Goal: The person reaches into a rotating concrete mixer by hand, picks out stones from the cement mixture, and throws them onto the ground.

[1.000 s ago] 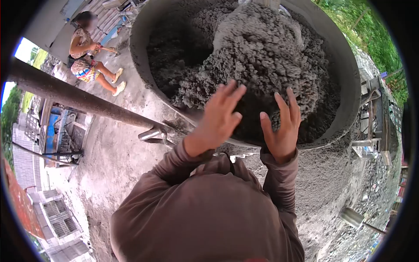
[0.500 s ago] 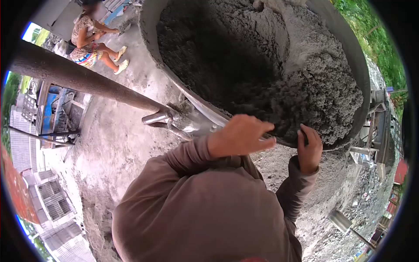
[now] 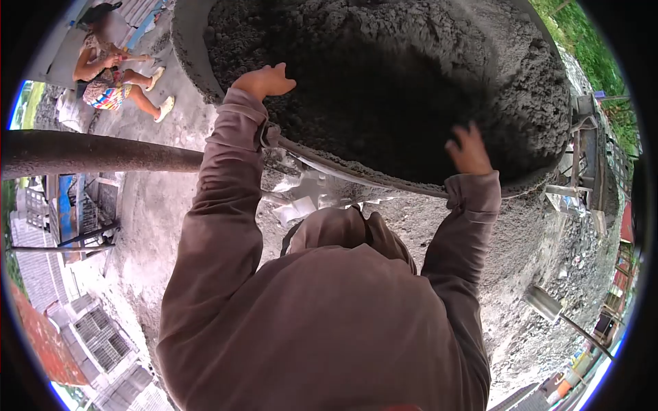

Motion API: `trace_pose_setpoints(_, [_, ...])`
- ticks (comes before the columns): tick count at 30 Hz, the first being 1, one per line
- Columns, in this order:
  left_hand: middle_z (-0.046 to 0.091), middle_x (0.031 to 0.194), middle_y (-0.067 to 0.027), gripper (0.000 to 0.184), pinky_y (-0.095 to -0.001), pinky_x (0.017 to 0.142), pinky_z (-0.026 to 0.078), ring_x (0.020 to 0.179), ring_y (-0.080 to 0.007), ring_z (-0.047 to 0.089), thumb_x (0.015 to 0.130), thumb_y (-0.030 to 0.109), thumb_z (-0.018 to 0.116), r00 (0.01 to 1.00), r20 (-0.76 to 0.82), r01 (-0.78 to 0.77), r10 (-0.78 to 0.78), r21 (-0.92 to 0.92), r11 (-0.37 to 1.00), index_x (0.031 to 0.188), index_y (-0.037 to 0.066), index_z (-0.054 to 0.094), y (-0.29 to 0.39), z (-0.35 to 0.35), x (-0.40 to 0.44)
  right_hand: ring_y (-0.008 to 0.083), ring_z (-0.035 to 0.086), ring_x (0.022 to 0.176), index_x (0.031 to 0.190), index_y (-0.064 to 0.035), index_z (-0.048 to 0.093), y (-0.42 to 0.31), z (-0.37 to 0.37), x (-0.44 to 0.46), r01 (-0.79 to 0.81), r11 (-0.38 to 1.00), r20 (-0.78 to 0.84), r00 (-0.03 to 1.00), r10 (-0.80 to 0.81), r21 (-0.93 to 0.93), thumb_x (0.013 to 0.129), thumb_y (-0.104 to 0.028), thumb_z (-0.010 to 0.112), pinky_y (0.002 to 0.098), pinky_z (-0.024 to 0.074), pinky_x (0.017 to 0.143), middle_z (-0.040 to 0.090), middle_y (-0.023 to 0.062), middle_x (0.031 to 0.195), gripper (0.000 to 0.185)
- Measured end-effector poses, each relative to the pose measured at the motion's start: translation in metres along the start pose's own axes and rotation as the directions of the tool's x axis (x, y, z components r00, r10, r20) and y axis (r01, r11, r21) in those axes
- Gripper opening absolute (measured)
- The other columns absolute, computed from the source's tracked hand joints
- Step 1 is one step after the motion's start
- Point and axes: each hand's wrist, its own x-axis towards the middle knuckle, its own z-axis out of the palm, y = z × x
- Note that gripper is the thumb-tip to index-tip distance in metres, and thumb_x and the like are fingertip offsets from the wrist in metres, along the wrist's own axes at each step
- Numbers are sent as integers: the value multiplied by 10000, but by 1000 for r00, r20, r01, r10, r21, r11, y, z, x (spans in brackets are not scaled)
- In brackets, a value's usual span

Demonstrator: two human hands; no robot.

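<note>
A large round metal pan holds grey, lumpy wet concrete mix, with a dark shadowed area in its middle. My left hand is over the pan's left part, just inside the rim, its fingertips apart and nothing visible in it. Whether it touches the mix or the rim, I cannot tell. Over the near right side of the pan is my right hand, slightly blurred, fingers spread and holding nothing visible. Both forearms, in brown sleeves, reach across the near rim.
A thick rusty pipe extends in from the left. Another person stands at upper left, holding a tool I cannot make out. A long-handled shovel lies at lower right. Dusty grey ground surrounds the pan.
My left hand has moved from the near rim up and left over the pan. My right hand has left the near rim, reaching further in with fingers spread. The view has shifted.
</note>
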Motion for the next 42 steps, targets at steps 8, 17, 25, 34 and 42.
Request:
trace_pose_setpoints(8, [226, 1561, -129, 649, -420, 1132, 294, 1401, -333, 294, 946, 435, 443, 979, 201, -25, 25, -1, 1000, 1491, 119, 284, 10, -9, -14, 330, 622, 1053, 1113, -18, 647, -29, -29, 6, -72, 934, 107, 994, 37, 351, 906, -295, 612, 389, 491, 851, 649, 196, 1123, 348])
trace_pose_setpoints(17, [494, 1392, -169, 560, -371, 1076, 363, 1292, -329, 456, 928, 378, 457, 960, 280, -10, 8, 4, 1000, 1379, 46, 469, 14, -20, -15, 210, 684, 812, 1080, -16, 661, -54, -58, 7, -291, 887, 322, 930, 175, 359, 865, -144, 635, 302, 509, 702, 694, 170, 871, 251])
trace_pose_setpoints(25, [492, 1393, -163, 559, -399, 1083, 359, 1294, -336, 447, 926, 391, 453, 962, 270, -28, 34, -23, 999, 1368, 50, 484, 12, -20, -15, 316, 664, 861, 1105, -26, 657, -34, -37, 6, -140, 939, 271, 961, 52, 314, 866, -273, 641, 370, 510, 769, 681, 205, 985, 344])
trace_pose_setpoints(34, [556, 1319, -170, 481, -391, 1035, 404, 1231, -337, 509, 916, 322, 479, 951, 307, -29, 40, -38, 999, 1312, 57, 540, 14, -29, -13, 374, 645, 987, 1152, 27, 614, -40, -37, 5, -156, 968, 418, 906, 61, 198, 897, -355, 615, 420, 503, 839, 664, 247, 1033, 460])
trace_pose_setpoints(42, [636, 1168, -171, 388, -406, 952, 455, 1113, -349, 579, 903, 266, 498, 964, 239, -100, 116, -77, 992, 1197, 40, 613, 21, -28, -15, 367, 659, 942, 1158, 32, 607, -36, -37, -3, -147, 940, 367, 930, 26, 306, 896, -332, 610, 412, 511, 807, 678, 238, 974, 449])
